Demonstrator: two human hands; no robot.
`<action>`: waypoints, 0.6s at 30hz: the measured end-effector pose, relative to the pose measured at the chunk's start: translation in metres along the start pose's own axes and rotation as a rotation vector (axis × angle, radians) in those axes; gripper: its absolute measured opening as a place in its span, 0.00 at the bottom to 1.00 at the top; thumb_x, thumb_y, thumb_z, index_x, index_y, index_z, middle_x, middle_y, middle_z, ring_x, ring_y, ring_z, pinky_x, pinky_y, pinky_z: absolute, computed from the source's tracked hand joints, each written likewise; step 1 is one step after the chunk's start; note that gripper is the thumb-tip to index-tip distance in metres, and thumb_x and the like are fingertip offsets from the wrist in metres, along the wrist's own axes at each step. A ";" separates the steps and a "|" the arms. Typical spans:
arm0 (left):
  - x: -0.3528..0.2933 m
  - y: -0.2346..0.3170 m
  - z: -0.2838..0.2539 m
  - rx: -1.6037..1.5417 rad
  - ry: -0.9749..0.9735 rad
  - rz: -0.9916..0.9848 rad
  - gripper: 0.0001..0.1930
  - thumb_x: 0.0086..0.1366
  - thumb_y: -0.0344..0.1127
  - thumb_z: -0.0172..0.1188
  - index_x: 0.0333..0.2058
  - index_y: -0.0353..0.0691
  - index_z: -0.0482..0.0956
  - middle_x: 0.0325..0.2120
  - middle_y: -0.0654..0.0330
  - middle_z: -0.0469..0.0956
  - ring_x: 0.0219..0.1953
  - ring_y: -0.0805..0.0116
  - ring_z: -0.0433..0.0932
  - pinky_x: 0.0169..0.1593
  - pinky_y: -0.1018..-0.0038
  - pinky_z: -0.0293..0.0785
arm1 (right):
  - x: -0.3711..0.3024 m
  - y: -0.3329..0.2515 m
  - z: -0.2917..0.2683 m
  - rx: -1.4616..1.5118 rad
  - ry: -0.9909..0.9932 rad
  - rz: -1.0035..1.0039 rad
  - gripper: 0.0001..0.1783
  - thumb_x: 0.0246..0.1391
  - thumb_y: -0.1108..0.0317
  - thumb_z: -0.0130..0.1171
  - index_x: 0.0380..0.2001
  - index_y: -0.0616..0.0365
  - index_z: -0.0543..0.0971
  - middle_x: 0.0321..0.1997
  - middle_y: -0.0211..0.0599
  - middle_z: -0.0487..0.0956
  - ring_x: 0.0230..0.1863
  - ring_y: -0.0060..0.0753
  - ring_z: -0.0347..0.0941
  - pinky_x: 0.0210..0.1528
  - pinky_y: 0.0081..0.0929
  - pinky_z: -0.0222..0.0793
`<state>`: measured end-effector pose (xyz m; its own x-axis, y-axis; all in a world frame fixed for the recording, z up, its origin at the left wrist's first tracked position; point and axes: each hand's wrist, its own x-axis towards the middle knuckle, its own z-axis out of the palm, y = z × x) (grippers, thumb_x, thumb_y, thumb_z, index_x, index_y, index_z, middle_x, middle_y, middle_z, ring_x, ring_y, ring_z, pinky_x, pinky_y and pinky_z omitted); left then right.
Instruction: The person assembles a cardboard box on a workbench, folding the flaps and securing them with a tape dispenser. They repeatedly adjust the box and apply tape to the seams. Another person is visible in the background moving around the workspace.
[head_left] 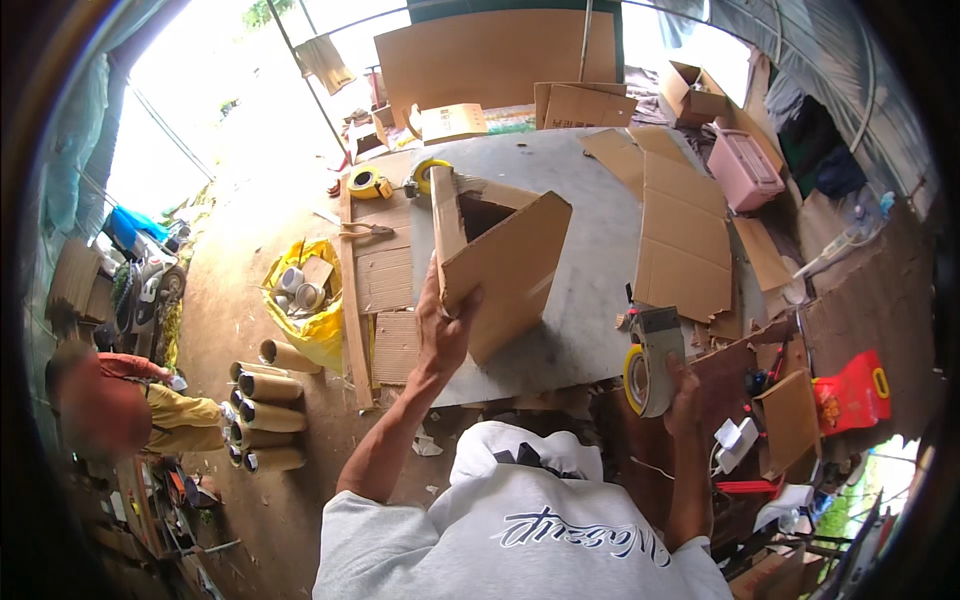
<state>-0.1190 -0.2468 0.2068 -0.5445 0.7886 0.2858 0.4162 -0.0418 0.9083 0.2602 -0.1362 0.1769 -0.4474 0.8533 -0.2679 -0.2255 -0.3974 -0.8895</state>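
My left hand (447, 328) grips the lower left edge of a brown cardboard box (522, 262), fingers and thumb closed round the board. The box is tilted over the grey tabletop (590, 228), and a dark gap shows between its upper panels. On the right, my right hand (684, 392) is wrapped round the handle of a grey tape dispenser (659, 352) loaded with a yellow-rimmed roll. The dispenser is held apart from the box, near the table's front right edge.
Flat cardboard sheets (686, 235) lie on the table's right, beside a pink plastic case (745, 170). Pliers (368, 231) and a yellow tape roll (369, 183) lie at the left. Cardboard tubes (270, 416) and a yellow bag (322, 335) stand on the floor near another person (125, 405).
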 end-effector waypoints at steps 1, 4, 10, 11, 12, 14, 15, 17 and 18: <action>0.002 -0.006 0.005 -0.121 0.032 -0.018 0.44 0.65 0.48 0.65 0.70 0.28 0.56 0.62 0.40 0.68 0.59 0.47 0.74 0.62 0.63 0.71 | 0.005 -0.001 0.005 -0.014 0.008 -0.007 0.20 0.69 0.56 0.52 0.53 0.61 0.77 0.41 0.35 0.82 0.38 0.28 0.80 0.40 0.28 0.77; 0.012 0.012 0.015 -0.059 0.153 0.187 0.40 0.70 0.46 0.61 0.71 0.30 0.55 0.61 0.46 0.72 0.58 0.63 0.75 0.60 0.69 0.72 | 0.014 0.004 0.017 0.002 0.141 -0.054 0.21 0.70 0.56 0.52 0.53 0.61 0.77 0.42 0.37 0.82 0.37 0.29 0.80 0.40 0.29 0.79; 0.036 0.008 0.012 -0.443 0.256 0.027 0.37 0.68 0.37 0.62 0.70 0.27 0.58 0.67 0.46 0.66 0.65 0.61 0.68 0.68 0.69 0.61 | 0.034 0.010 0.057 0.055 0.195 -0.052 0.21 0.69 0.55 0.52 0.53 0.60 0.77 0.42 0.36 0.82 0.40 0.30 0.80 0.39 0.30 0.80; 0.045 0.004 0.001 -0.475 0.209 0.017 0.37 0.67 0.36 0.62 0.69 0.27 0.59 0.67 0.45 0.66 0.67 0.60 0.66 0.69 0.68 0.59 | 0.035 0.008 0.059 0.040 0.194 -0.059 0.20 0.69 0.55 0.52 0.52 0.60 0.78 0.43 0.36 0.82 0.40 0.30 0.80 0.40 0.30 0.79; 0.054 0.000 -0.010 -0.508 0.163 0.008 0.36 0.67 0.35 0.63 0.69 0.26 0.61 0.68 0.44 0.65 0.69 0.58 0.64 0.71 0.67 0.57 | 0.034 0.006 0.061 0.025 0.193 -0.066 0.20 0.69 0.55 0.52 0.52 0.60 0.78 0.43 0.36 0.82 0.41 0.29 0.80 0.40 0.30 0.79; 0.078 -0.011 -0.045 -0.561 -0.035 0.003 0.32 0.66 0.32 0.62 0.67 0.27 0.66 0.64 0.49 0.71 0.64 0.65 0.70 0.67 0.72 0.63 | 0.034 0.007 0.065 0.019 0.197 -0.055 0.20 0.69 0.55 0.53 0.51 0.60 0.79 0.44 0.36 0.83 0.41 0.29 0.80 0.42 0.29 0.78; 0.090 -0.012 -0.068 -0.569 -0.125 -0.054 0.30 0.67 0.33 0.63 0.66 0.30 0.68 0.60 0.54 0.76 0.58 0.71 0.75 0.62 0.75 0.68 | 0.036 0.008 0.066 0.024 0.200 -0.034 0.20 0.68 0.55 0.53 0.50 0.60 0.79 0.44 0.36 0.83 0.41 0.29 0.80 0.43 0.29 0.77; 0.117 -0.035 -0.112 -0.516 -0.287 0.001 0.30 0.69 0.37 0.63 0.66 0.32 0.70 0.55 0.59 0.79 0.50 0.75 0.77 0.56 0.76 0.72 | 0.039 0.014 0.072 0.050 0.192 -0.011 0.20 0.68 0.55 0.54 0.50 0.60 0.80 0.44 0.35 0.83 0.41 0.28 0.80 0.45 0.29 0.76; 0.130 -0.053 -0.137 -0.461 -0.330 -0.039 0.26 0.70 0.40 0.61 0.63 0.31 0.73 0.52 0.59 0.80 0.49 0.74 0.78 0.56 0.76 0.72 | 0.040 0.016 0.074 0.067 0.184 -0.009 0.20 0.68 0.55 0.54 0.50 0.60 0.80 0.44 0.35 0.83 0.41 0.28 0.80 0.47 0.29 0.75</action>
<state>-0.3114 -0.2265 0.2375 -0.2656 0.9418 0.2060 -0.0005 -0.2138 0.9769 0.1743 -0.1338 0.1791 -0.2812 0.9015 -0.3289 -0.2888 -0.4063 -0.8669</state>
